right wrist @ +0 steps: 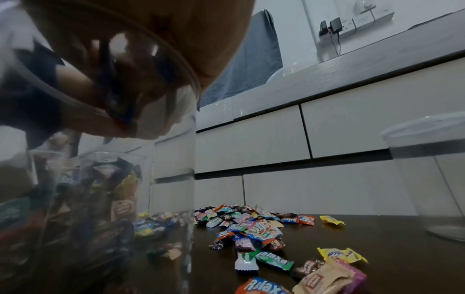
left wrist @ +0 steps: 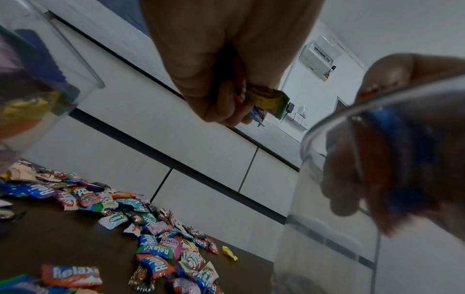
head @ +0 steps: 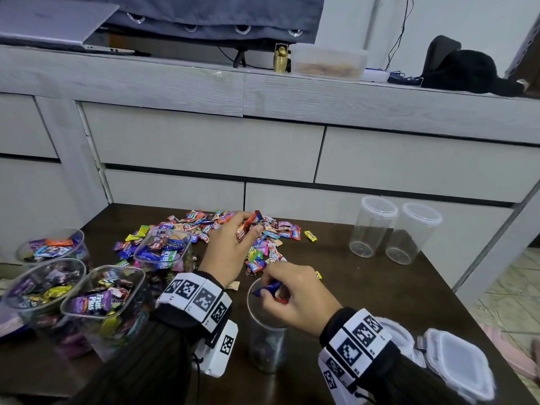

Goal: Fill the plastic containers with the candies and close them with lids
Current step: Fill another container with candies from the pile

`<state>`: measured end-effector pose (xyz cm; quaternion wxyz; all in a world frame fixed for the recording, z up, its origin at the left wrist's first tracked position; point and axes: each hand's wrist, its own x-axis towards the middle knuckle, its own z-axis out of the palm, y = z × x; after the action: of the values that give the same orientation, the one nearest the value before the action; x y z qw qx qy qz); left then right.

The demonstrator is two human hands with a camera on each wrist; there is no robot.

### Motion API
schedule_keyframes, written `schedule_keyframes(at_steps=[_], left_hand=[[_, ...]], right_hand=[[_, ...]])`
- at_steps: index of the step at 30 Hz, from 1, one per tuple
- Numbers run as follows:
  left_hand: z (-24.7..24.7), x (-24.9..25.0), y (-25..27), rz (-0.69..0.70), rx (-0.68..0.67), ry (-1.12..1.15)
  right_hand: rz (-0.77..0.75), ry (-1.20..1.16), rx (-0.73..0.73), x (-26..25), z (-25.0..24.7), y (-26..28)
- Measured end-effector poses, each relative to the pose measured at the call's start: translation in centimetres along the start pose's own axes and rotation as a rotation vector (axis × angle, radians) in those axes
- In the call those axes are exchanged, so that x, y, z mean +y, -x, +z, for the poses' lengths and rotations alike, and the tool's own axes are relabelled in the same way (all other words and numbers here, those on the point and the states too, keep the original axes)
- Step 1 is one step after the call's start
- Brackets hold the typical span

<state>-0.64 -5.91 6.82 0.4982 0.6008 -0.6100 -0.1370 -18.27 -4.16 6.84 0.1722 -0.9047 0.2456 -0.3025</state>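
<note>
A pale cabinet (head: 263,147) with drawers fills the far side of the scene, and a dark table (head: 380,287) stands in front of it. On the cabinet top at the far left lies a laptop (head: 52,21), with a frosted tub (head: 328,61) farther right.

At the near left of the table stand four filled containers (head: 102,299), packed with wrapped sweets and without lids. At the far right, two empty containers (head: 374,226) stand side by side. Clear lids (head: 458,363) lie at the near right edge of the table.

A tall round container (head: 267,340) stands near the middle, only partly filled at the bottom. The right hand (head: 301,296) is over its mouth, its fingers curled around a few candies (head: 270,289) in blue and red wrappers, just inside the rim.

The candy pile (head: 233,235) spreads across the far middle of the table, with one yellow sweet (head: 310,236) lying a little apart at its right. The left hand (head: 230,247) is above the pile, closed around a bunch of sweets (head: 248,226); the left wrist view shows yellow and blue wrappers poking out of its fist.
</note>
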Motion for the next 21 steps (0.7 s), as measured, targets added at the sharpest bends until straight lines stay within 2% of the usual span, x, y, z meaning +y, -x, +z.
schedule_keyframes(at_steps=[8, 12, 14, 16, 18, 21], left_hand=[[0.2, -0.2, 0.1, 0.012, -0.001, -0.032], [0.3, -0.1, 0.2, 0.018, -0.014, -0.036], [0.2, 0.0, 0.4, 0.026, -0.015, -0.031], [0.0, 0.3, 0.5, 0.030, -0.015, -0.012], [-0.1, 0.7, 0.5, 0.027, -0.024, 0.021], [0.0, 1.6, 0.8, 0.065, -0.031, 0.065]], right_hand=[[-0.056, -0.009, -0.079, 0.4, -0.1, 0.0], [-0.024, -0.152, 0.140, 0.3, -0.1, 0.5], [0.099, -0.254, 0.166, 0.8, -0.5, 1.0], [0.254, -0.322, 0.001, 1.8, -1.0, 1.7], [0.328, -0.341, -0.179, 2.6, -1.0, 2.3], [0.365, -0.317, -0.250, 3.3, -0.3, 2.8]])
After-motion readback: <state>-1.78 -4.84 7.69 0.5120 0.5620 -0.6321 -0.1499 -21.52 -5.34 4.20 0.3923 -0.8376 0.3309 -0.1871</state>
